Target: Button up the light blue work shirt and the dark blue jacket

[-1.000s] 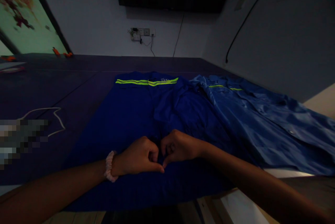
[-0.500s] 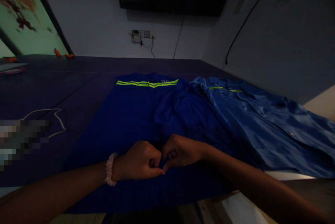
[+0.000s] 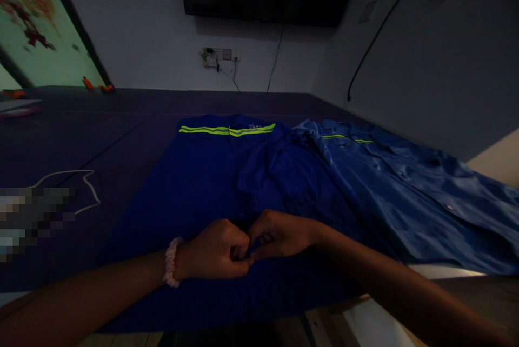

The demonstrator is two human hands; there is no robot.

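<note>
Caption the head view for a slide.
Left hand and right hand close together at a dark blue garment, a lighter blue garment alongside.

And there they were, both hands meeting low in the middle, knuckles up, tips nearly nose to nose! The left forearm [image 3: 101,290] ran up from the lower left corner, wrist [image 3: 185,261] almost straight, and the left hand [image 3: 214,249] sat closed, its fingers [image 3: 238,240] curled under and its thumb [image 3: 237,269] laid out towards the right. Across from it, the right forearm [image 3: 389,277] slanted in from the lower right — wrist [image 3: 314,232] arched, right hand [image 3: 286,232] angled down, fingers [image 3: 259,222] bent into a pinch, thumb [image 3: 265,251] pointing left. The 2 thumb tips met, or very nearly — hard to call!
</note>
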